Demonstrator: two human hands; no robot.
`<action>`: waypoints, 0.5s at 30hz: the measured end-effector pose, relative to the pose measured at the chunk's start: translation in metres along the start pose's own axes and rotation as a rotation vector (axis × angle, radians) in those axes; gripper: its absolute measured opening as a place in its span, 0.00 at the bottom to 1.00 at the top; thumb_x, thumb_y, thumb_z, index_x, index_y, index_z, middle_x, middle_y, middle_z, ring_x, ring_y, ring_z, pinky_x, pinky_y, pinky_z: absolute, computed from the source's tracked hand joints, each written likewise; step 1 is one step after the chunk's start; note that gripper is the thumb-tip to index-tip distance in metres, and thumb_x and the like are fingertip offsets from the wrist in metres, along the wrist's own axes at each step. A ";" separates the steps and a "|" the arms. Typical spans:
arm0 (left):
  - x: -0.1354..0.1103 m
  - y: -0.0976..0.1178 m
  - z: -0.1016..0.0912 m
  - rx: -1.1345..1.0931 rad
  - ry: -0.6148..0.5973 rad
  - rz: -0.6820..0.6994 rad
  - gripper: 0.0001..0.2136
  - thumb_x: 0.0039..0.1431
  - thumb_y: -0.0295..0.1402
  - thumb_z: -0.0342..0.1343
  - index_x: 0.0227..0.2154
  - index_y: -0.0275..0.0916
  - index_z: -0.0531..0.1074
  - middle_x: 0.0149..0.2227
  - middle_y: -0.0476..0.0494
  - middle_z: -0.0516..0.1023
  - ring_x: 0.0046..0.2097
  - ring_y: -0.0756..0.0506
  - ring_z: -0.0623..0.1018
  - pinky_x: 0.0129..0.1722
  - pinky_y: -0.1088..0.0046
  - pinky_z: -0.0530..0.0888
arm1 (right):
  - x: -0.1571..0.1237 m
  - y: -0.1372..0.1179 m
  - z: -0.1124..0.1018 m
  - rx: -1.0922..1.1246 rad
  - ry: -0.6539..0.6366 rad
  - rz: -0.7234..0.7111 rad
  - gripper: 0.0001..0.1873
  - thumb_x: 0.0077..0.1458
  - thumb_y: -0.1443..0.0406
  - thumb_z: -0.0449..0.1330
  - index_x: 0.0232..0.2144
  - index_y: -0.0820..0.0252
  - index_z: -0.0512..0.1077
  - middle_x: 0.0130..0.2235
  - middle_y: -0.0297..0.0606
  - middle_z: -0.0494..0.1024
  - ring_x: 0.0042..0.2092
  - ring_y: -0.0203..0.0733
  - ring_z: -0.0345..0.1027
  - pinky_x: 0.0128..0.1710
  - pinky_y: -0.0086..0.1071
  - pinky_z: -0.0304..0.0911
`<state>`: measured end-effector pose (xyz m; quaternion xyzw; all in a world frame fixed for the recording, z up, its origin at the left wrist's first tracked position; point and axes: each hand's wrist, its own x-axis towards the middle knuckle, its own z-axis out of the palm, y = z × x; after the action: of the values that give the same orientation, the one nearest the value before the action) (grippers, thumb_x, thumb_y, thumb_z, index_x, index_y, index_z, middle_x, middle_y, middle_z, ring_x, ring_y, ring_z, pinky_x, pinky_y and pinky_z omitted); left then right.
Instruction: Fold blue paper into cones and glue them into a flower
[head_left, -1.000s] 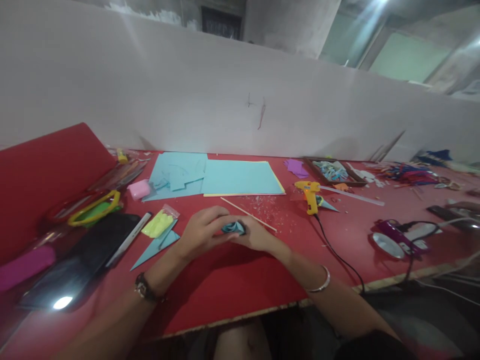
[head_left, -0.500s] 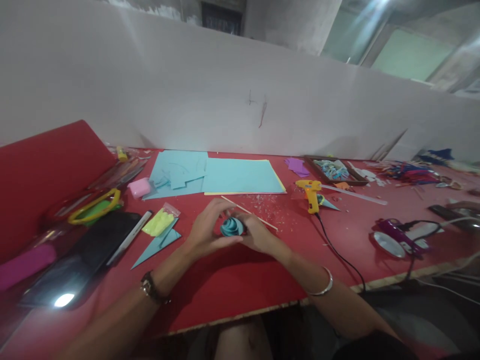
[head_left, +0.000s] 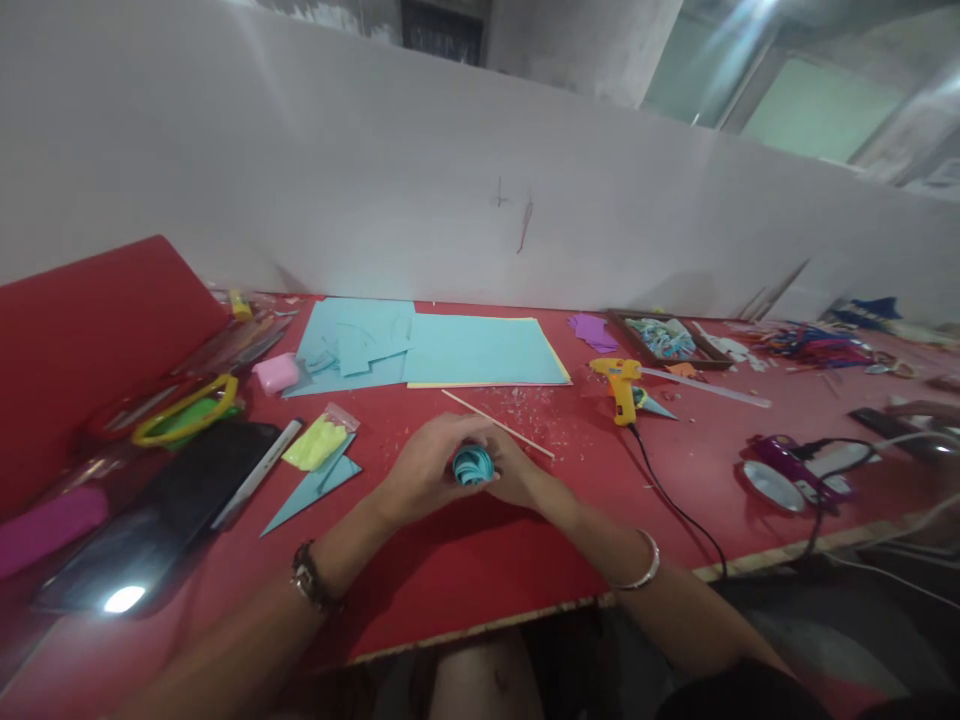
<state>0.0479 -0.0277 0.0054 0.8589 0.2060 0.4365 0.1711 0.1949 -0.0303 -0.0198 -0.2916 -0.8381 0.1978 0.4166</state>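
Between my two hands is a coil of light-blue paper [head_left: 474, 465], its spiral layers facing up toward me. My left hand [head_left: 426, 465] curls around its left side, and my right hand [head_left: 523, 470] closes on its right side. The fingertips meet behind the coil, and part of its outside is hidden by them. A thin wooden stick [head_left: 499, 424] lies on the red table [head_left: 450, 590] just beyond my hands. Left of my left wrist are folded light-blue paper pieces [head_left: 311, 495] under a yellow packet [head_left: 319, 443].
Light-blue sheets [head_left: 487, 350] lie at the back. At right stand a yellow glue gun [head_left: 619, 385] with its cord, a brown tray [head_left: 712, 362] of scraps and a purple device [head_left: 787, 470]. A dark phone [head_left: 161, 520], a marker [head_left: 259, 475] and yellow-handled scissors [head_left: 187, 410] occupy the left.
My hands have drawn closer around the paper coil, which now looks tighter and narrower. The coil has shifted slightly right and down.
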 end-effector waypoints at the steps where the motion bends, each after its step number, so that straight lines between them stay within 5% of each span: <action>1: 0.000 0.000 0.001 -0.012 0.002 0.011 0.22 0.46 0.32 0.59 0.46 0.43 0.60 0.34 0.46 0.73 0.37 0.48 0.72 0.38 0.71 0.69 | -0.001 0.000 0.000 -0.012 -0.006 -0.007 0.03 0.47 0.68 0.49 0.28 0.60 0.62 0.32 0.39 0.68 0.36 0.39 0.61 0.37 0.33 0.62; 5: -0.001 0.001 0.004 -0.079 0.022 -0.020 0.25 0.44 0.33 0.60 0.46 0.42 0.60 0.38 0.44 0.72 0.40 0.46 0.72 0.39 0.70 0.69 | -0.001 -0.002 -0.002 -0.007 -0.100 0.004 0.07 0.46 0.71 0.49 0.31 0.61 0.62 0.34 0.39 0.68 0.36 0.38 0.61 0.38 0.32 0.62; 15: 0.000 0.004 0.009 -0.377 0.087 -0.229 0.21 0.45 0.25 0.54 0.44 0.41 0.59 0.30 0.50 0.69 0.32 0.51 0.71 0.33 0.76 0.69 | 0.003 -0.015 -0.006 -0.006 -0.248 0.243 0.01 0.47 0.70 0.51 0.24 0.61 0.62 0.28 0.35 0.68 0.32 0.36 0.61 0.30 0.28 0.59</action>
<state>0.0564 -0.0324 0.0021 0.7631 0.2242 0.4816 0.3680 0.1937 -0.0388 -0.0063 -0.3656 -0.8420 0.2787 0.2822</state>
